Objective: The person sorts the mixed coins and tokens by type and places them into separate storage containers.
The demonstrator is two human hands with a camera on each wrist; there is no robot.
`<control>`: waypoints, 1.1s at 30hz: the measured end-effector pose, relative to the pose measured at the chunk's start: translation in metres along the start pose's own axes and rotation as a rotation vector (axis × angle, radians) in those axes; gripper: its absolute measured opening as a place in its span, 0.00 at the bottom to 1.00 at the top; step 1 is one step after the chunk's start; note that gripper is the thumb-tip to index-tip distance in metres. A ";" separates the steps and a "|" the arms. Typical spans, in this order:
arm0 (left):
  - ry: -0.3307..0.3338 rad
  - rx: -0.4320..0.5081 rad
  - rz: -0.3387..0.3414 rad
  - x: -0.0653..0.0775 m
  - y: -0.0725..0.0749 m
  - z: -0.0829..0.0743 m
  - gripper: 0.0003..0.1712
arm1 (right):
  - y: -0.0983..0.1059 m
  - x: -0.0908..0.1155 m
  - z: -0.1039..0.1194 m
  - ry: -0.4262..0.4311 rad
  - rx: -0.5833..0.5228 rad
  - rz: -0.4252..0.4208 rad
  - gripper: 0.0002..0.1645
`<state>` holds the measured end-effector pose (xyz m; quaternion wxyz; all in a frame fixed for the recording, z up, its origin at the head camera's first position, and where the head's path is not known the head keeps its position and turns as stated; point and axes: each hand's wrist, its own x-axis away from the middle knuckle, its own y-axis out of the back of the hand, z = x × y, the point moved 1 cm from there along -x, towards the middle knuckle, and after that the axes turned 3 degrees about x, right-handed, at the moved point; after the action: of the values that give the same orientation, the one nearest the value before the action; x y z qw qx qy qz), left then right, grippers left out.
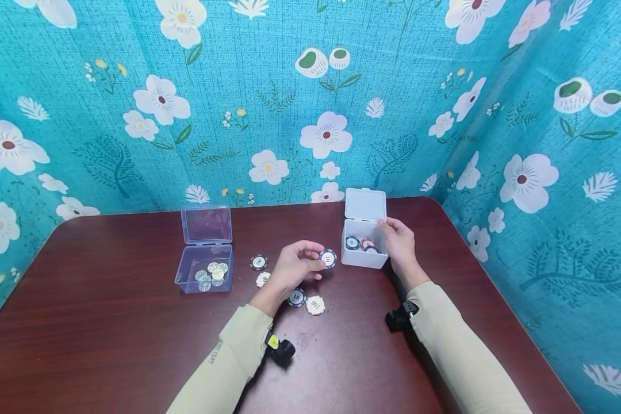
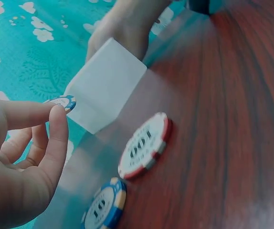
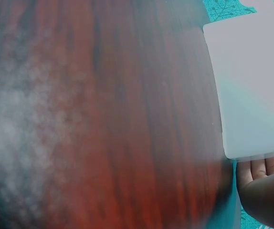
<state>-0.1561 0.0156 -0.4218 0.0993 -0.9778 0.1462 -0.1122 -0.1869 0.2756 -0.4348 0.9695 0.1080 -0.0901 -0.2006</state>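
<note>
Chip of round blue-and-white plastic [image 1: 328, 259], marked 10, is up off the wood, pinched at its edge between the left hand's [image 1: 291, 269] thumb and fingertips, just left of the white plastic box [image 1: 364, 260]! Over on the far side, the right hand [image 1: 401, 244] grips that box by its right rim, near the raised white lid [image 1: 366, 204]. Danger spot? That edge pinch: a slack thumb could let the chip drop and roll. Travelling too low, it could clip the box's left rim; a tug from the right hand could tilt the lot. And watch beneath: a dipping left wrist might scatter the round blue chip [image 1: 296, 297] and the white-and-red chip [image 1: 315, 305] just beside it. Now the room: over the box, the mouth gapes upward, with the lid guarding the back. The dark red-brown table's [image 1: 108, 328] right edge runs beyond the right arm; the widest bare wood stretches leftward, past the clear violet box [image 1: 187, 265].
</note>
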 end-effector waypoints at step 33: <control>-0.004 0.216 0.022 -0.005 -0.034 -0.017 0.22 | 0.000 0.000 0.000 0.005 -0.010 0.000 0.25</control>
<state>-0.1555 0.0465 -0.3986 0.2057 -0.9600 0.1439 -0.1245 -0.1871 0.2754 -0.4347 0.9703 0.1034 -0.0868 -0.2009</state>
